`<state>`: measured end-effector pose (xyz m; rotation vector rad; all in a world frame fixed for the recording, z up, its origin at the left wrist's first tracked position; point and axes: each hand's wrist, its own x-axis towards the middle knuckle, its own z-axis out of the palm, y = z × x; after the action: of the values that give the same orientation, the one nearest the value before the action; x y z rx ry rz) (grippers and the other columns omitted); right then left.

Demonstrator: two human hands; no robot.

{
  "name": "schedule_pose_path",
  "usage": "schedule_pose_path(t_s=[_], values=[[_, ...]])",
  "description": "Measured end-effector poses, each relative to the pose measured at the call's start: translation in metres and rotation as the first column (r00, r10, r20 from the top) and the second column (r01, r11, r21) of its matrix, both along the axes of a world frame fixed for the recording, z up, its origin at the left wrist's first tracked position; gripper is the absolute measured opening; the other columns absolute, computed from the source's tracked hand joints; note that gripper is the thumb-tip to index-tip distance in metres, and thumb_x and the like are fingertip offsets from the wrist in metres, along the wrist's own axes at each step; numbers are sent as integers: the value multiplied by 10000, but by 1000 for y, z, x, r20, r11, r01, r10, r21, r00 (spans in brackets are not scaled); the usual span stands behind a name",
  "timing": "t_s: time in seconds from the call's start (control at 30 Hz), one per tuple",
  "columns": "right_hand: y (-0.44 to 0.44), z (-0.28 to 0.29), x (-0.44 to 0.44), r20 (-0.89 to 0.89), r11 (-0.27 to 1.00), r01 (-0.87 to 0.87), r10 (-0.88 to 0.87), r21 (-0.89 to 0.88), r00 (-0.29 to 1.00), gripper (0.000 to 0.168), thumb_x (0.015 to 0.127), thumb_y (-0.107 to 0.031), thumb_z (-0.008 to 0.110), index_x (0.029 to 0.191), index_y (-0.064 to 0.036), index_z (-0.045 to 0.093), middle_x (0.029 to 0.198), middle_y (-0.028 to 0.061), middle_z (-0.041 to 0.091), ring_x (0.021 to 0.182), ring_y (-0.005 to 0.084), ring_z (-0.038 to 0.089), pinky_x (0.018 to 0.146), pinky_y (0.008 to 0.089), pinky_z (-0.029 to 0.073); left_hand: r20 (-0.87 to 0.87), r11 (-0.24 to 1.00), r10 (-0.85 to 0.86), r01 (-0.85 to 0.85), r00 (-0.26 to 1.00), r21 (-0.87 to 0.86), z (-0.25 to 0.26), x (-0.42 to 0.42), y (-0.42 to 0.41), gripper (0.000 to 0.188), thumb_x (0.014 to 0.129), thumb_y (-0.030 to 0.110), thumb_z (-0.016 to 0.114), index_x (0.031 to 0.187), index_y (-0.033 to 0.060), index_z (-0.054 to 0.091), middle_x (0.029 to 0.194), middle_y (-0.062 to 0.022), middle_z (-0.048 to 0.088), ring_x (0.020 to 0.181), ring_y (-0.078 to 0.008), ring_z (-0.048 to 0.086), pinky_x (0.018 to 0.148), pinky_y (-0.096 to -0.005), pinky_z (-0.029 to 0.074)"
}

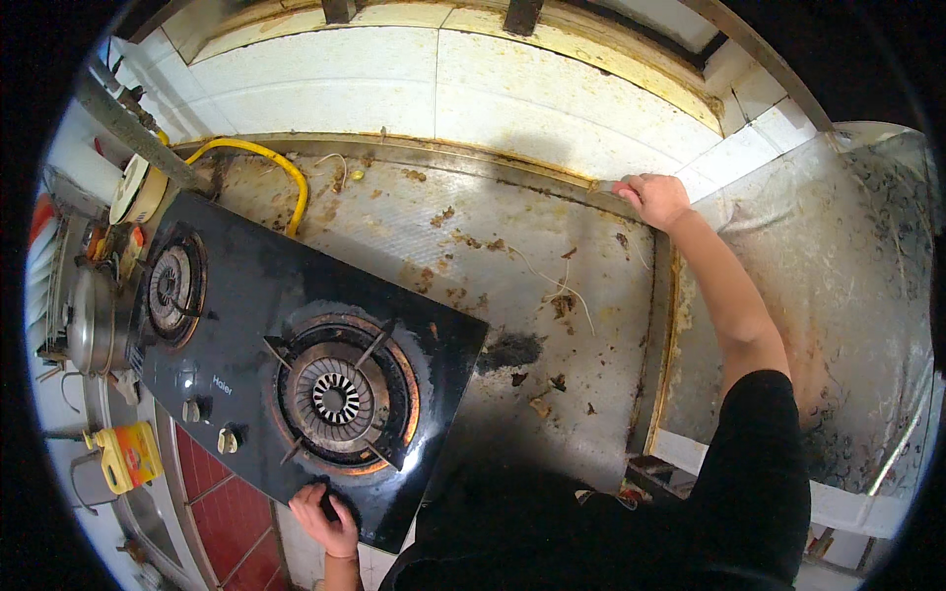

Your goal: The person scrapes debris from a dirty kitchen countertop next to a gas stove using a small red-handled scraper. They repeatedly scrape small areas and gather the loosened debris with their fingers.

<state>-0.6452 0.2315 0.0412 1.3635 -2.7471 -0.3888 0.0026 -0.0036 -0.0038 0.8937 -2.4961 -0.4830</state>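
At the far right corner of the steel counter, my right hand is shut on a small scraper-like tool. A little red shows at its grip, and its tip meets the greasy ledge along the wall. My fingers cover most of the tool. My left hand rests at the front edge of a black Haier gas hob, thumb and fingers apart, with nothing seen in it. The hob sits askew on the counter. Brown food debris, a black smear and pale strings lie on the steel.
A yellow gas hose curves behind the hob, near a grey pipe. Foil-like sheeting covers the surface at right, past a raised greasy edge. Leftward are a steel pot and a yellow oil jug.
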Motion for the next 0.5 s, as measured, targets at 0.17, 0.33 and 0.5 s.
schedule_pose_path(t_s=[0.17,0.33,0.5], values=[[-9,-8,-4,-18,999,-29,28,-24,999,362,928,-417,437,928,-116,639,766,116,651,745,302,627,657,428,492,5,1000,10,-11,1000,21,3,-3,0,201,793,4,549,994,-1,536,961,-176,552,913,-354,501,853,-443,384],[-30,-3,3,-7,999,-31,31,14,999,386,936,-419,421,919,-99,637,773,124,652,756,307,629,672,427,495,4,1000,11,-11,1000,-12,-1,1,-1,195,779,17,561,973,3,543,954,-168,557,904,-353,517,844,-446,391],[-44,-10,10,-43,999,-46,45,-16,998,397,943,-415,408,912,-96,642,786,130,657,766,305,634,687,424,499,-6,1000,20,-20,1000,-12,-1,1,-1,186,770,24,569,955,7,552,952,-162,566,903,-354,527,846,-447,397]])
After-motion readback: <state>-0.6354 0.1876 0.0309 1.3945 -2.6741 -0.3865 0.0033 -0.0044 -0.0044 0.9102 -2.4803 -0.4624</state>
